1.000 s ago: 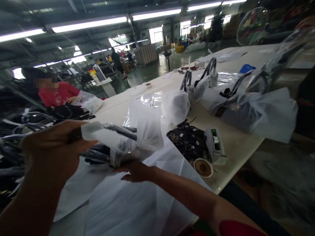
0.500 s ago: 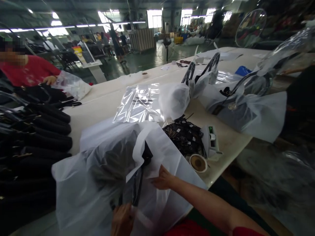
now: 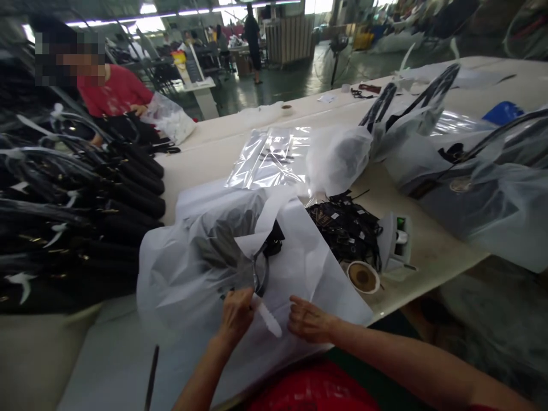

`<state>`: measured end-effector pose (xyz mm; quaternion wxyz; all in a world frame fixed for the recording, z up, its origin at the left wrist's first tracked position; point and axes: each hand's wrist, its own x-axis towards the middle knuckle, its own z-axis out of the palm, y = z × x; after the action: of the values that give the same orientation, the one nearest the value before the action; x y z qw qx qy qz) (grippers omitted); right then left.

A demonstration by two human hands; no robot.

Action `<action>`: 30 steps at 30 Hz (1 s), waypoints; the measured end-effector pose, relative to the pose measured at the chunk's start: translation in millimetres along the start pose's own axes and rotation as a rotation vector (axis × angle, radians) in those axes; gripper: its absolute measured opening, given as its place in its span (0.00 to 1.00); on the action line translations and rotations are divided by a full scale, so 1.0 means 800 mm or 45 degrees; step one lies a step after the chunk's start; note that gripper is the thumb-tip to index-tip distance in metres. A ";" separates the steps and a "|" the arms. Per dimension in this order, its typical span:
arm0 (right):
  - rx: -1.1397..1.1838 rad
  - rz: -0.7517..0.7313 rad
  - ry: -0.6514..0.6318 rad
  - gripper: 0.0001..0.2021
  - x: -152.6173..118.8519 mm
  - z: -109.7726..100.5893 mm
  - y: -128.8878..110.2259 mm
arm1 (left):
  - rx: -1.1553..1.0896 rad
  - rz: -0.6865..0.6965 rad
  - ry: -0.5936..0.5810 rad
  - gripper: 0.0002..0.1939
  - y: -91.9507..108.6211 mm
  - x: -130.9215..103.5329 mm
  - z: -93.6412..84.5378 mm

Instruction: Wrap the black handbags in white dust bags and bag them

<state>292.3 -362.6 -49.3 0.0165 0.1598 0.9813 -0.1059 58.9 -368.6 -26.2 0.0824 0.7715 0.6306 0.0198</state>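
A dark handbag lies on the table under a translucent plastic bag, its body blurred by the film. My left hand is closed round the bag's handle, near a loose end of white wrapping. Just to the right, my right hand rests low over the white sheet with its fingers curled. Whatever may be in those fingers is hidden. A white strip curls over the handbag beside a black tag or strap.
Black handbags stand in a row at left. Black hang tags are heaped right of the work, by a tape roll and a grey holder. Clear plastic sleeves lie beyond. A person in red works across the table.
The view has swung left and down. My left hand has moved up along the handle, and a white wrapping end now sticks out beside it. The right hand has drawn nearer my body, fingers curled.
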 end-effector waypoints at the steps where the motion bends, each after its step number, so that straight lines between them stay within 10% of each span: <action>1: 0.010 0.010 0.024 0.08 -0.005 0.011 -0.009 | 0.010 -0.004 -0.038 0.10 0.004 -0.002 0.003; 24: 0.130 0.072 0.003 0.05 -0.017 0.033 -0.035 | -0.053 -0.092 -0.293 0.12 0.030 -0.025 0.017; 30: 0.138 0.096 0.045 0.04 -0.019 0.056 -0.033 | -0.218 -0.213 -0.107 0.05 0.024 -0.008 -0.032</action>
<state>298.5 -401.4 -86.6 -0.0054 0.1991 0.9676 -0.1554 72.8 -376.4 2.2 0.1758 0.7065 0.6847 0.0343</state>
